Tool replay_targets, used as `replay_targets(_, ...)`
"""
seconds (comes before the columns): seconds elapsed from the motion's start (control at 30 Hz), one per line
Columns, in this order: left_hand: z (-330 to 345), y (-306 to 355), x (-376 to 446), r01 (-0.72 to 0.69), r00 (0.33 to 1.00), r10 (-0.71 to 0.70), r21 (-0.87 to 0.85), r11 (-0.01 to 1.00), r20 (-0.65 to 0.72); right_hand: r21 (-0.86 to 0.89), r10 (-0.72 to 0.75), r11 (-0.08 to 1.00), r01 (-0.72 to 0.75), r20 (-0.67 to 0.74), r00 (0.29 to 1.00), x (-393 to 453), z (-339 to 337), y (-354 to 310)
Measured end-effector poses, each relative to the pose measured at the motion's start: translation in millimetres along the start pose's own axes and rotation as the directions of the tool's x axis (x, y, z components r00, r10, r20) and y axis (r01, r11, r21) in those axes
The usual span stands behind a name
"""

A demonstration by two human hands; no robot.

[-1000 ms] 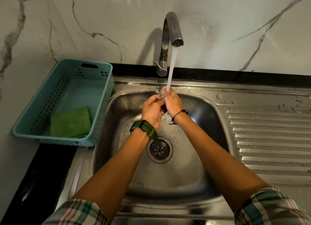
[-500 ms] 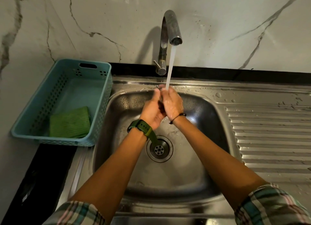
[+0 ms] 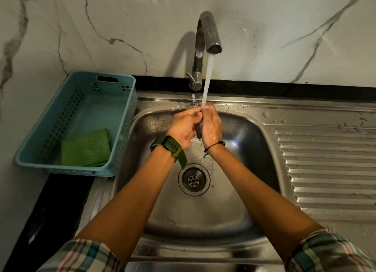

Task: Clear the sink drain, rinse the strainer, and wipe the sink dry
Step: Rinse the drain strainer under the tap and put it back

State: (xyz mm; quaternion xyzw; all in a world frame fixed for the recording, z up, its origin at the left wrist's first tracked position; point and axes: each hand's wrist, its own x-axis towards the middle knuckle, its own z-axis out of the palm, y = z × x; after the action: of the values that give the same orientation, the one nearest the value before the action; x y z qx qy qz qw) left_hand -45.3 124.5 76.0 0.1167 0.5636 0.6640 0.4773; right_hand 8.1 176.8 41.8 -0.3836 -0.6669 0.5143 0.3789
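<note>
Basket: a teal perforated basket [image 3: 124,100] is set left of the basin, against the marble wall [image 3: 284,27].
Inside: a folded green item [image 3: 85,147] (ribbed) is laid at its near end.

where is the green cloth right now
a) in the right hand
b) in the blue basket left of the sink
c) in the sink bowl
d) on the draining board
b: the green cloth lies in the blue basket left of the sink.
</note>
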Motion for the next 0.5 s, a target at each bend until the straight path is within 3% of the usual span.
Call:
replay_targets(0.07, 6, -9, -2, -0.094, 0.994, 0.096, 0.045, 0.995, -0.050, 0.159, 0.239, 0.959, -0.234, -0.013, 0.971, 10, 7, -7)
replay_targets(0.13, 8, -15, -1, -0.132, 0.985, 0.136, 0.045, 0.990, -0.103, 0.299, 0.439, 0.851, -0.431, 0.045, 0.898, 16, 12, -13)
replay_targets(0.33, 4, -15, 5, -0.206, 0.947, 0.224, 0.099, 0.973, -0.230, 0.287, 0.489, 0.825, -0.487, 0.071, 0.869, 16, 8, -19)
replay_targets(0.43, -7, -11, 9, -0.181, 0.917, 0.172, 0.010, 0.983, -0.359, 0.292, 0.592, 0.729, -0.619, 0.186, 0.785, 15, -10, -18)
replay_targets(0.5, -12, -13, 12, -0.141, 0.912, 0.124, -0.016, 0.990, -0.392, 0.230, 0.580, 0.761, -0.607, 0.178, 0.795, 16, -19, -15)
